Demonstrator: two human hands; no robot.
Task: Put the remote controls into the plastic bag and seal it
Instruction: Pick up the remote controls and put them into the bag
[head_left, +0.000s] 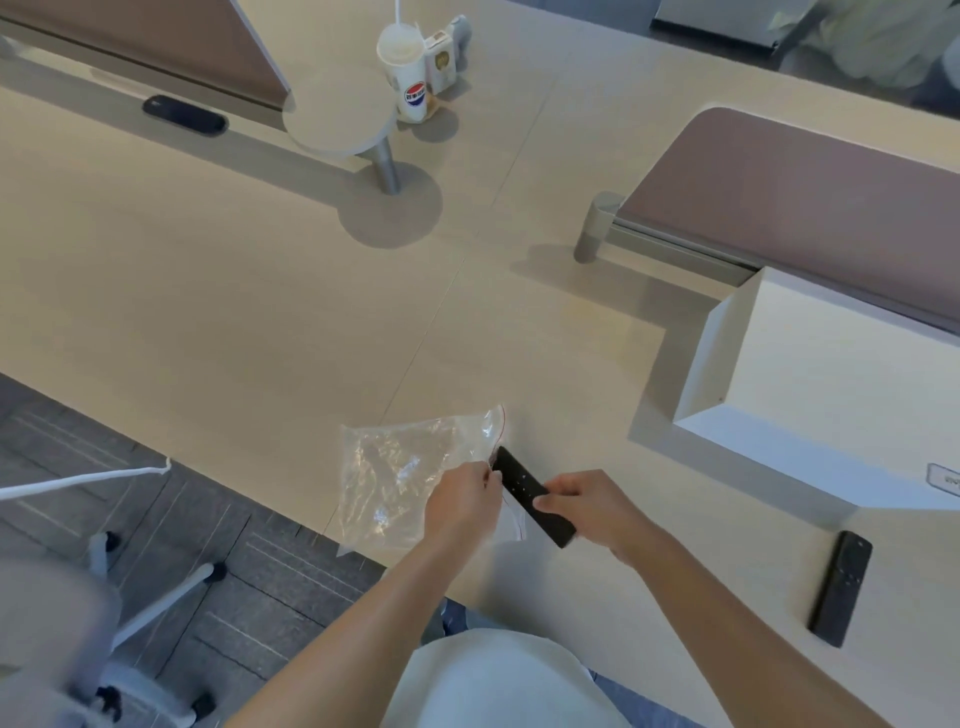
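I see the clear plastic bag (400, 478) lying crumpled on the near edge of the pale counter (260, 291), its red-lined mouth turned to the right. My left hand (460, 501) pinches the edge of that mouth, fingers closed on the film. My right hand (592, 506) is wrapped around a black remote control (535, 496), thumb on top — the remote's far tip sits right at the bag's opening, though I cannot tell whether it is already past the lip. The remote slants from upper left to lower right, its near end poking out beyond my right fingers.

A second remote (840, 587) lies flat on the counter well off to the right, untouched, near the front edge. Just beyond it stands a white box (831, 384) against a brown divider panel (810, 208).

Farther back — a paper cup with a lid and straw (408, 73) beside a small carton (440, 60), and a dark oval grommet (184, 115) set into the counter at the upper left. An office chair (104, 623) sits on the floor at lower left.
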